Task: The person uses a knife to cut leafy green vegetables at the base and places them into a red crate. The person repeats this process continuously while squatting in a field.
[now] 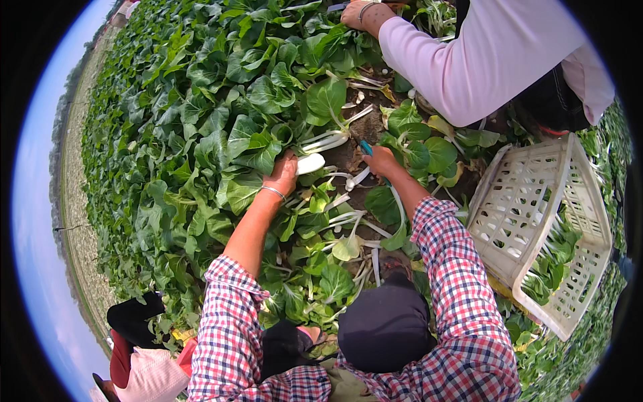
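Observation:
My left hand (282, 177) is closed around a head of pak choi at the edge of the standing leaves. The trimmed white base of the pak choi (310, 164) sticks out beside my fingers, pointing right. Just above it lie more white stalks (324, 142). In my right hand (384, 162) is a teal-handled tool (366, 147), apparently a knife; its blade is hard to make out against the soil. Below that hand, cut stalks and loose leaves (346, 216) litter the ground.
A pale plastic crate (522, 211) stands tilted at the right, with pak choi (552, 266) inside. Close at the upper right, a co-worker's pink sleeve (452, 65) and hand (364, 15) reach into the leaves. Another person (150, 369) is at the lower left. Dense pak choi rows (176, 125) fill the left.

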Available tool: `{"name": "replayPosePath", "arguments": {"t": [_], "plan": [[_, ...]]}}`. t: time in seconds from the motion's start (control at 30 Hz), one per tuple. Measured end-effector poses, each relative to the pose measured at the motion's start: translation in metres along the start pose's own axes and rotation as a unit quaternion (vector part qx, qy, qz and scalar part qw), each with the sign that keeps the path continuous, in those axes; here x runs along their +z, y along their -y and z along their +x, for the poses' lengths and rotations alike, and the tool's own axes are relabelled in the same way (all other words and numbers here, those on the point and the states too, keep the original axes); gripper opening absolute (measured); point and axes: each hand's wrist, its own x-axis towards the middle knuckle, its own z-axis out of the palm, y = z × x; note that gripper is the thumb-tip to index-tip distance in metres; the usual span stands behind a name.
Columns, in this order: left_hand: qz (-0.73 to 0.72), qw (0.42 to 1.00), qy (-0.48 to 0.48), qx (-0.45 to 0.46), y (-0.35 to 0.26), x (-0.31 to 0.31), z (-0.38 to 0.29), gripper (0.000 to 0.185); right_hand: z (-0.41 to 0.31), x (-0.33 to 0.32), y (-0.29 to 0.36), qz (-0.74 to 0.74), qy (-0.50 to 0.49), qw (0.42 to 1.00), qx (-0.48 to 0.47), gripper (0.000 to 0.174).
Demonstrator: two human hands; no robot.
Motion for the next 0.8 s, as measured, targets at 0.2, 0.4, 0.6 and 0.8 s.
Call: {"name": "replayPosePath", "arguments": {"t": [0.2, 0.4, 0.6, 0.8], "plan": [[-0.023, 0.999, -0.001, -0.023, 0.000, 0.004, 0.000, 0.031, 0.002, 0.027, -0.028, 0.079, -0.051, 0.993, -0.073, 0.031], [-0.029, 0.999, -0.029, 0.014, -0.002, 0.002, -0.004, 0.030, -0.001, 0.042, -0.033, 0.023, -0.122, 0.984, -0.127, 0.036], [-0.046, 0.998, -0.047, 0.006, 0.000, 0.006, -0.006, 0.024, 0.022, 0.024, -0.013, 0.119, 0.036, 0.992, -0.001, 0.031], [-0.035, 0.999, -0.033, 0.001, -0.021, -0.012, -0.015, 0.026, 0.004, 0.007, -0.019, 0.114, 0.094, 0.989, -0.005, 0.034]]}}
